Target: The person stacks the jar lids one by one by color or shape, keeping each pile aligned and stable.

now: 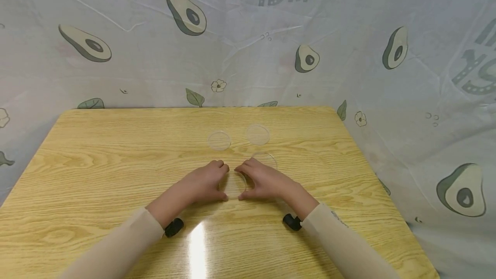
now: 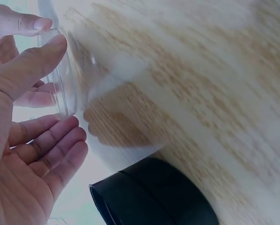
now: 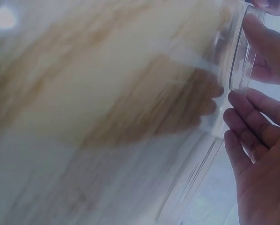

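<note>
1. In my head view, the left hand (image 1: 209, 182) and right hand (image 1: 261, 180) face each other with a small gap between them, both gripping one dish (image 1: 233, 187).
2. I see each hand curved into a C, thumb on the near edge and fingers at the far edge; the left wrist view shows the last fingers loosely bent.
3. The dish sits between the palms, over the middle of the table (image 1: 116, 175); I can't tell whether it touches the wood.
4. Writing: the cloth (image 1: 135, 63) behind carries big grey letters, seemingly "mer" reversed, cut off at the top, plus another partial word at right. A small mark on the right sleeve (image 1: 341, 236) is too small for me to read.
5. The dish looks round, clear and shallow, with a doubled rim in my wrist views.
6. Three more clear rounds lie beyond it: one at left (image 1: 219, 141), one at right (image 1: 257, 135), and the nearest (image 1: 267, 159), partly behind the right hand.
</note>
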The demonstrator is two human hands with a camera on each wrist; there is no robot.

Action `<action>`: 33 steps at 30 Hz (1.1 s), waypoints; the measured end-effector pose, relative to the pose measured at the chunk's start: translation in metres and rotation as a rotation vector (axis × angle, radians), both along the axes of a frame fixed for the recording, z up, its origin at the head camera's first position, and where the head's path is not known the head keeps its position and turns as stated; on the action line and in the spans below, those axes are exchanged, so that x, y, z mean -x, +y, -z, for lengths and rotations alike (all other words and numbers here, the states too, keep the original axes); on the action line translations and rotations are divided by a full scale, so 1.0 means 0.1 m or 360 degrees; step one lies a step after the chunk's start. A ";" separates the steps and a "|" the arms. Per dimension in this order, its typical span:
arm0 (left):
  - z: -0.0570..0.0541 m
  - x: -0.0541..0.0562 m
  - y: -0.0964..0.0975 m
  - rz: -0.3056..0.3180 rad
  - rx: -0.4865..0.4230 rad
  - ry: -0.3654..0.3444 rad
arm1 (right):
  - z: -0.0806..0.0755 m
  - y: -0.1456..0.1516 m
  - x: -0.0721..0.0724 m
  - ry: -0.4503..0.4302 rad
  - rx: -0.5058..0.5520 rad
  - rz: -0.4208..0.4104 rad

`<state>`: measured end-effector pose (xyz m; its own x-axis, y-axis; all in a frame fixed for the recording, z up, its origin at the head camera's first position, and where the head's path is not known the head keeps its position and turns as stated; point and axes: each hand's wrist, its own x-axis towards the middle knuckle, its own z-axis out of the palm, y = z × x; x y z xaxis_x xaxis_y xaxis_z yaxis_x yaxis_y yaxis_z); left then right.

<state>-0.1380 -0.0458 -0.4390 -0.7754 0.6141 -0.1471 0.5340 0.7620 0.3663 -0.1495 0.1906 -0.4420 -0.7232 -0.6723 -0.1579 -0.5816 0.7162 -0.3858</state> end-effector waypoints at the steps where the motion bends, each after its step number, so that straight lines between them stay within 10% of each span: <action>1: 0.00 0.00 0.00 0.0007 -0.0001 0.0009 | 0.00 0.00 -0.01 0.0001 0.0002 0.0004; 33: 0.05 -0.06 0.01 0.0045 0.0007 0.0107 | -0.01 -0.01 -0.04 0.0076 -0.0103 -0.0061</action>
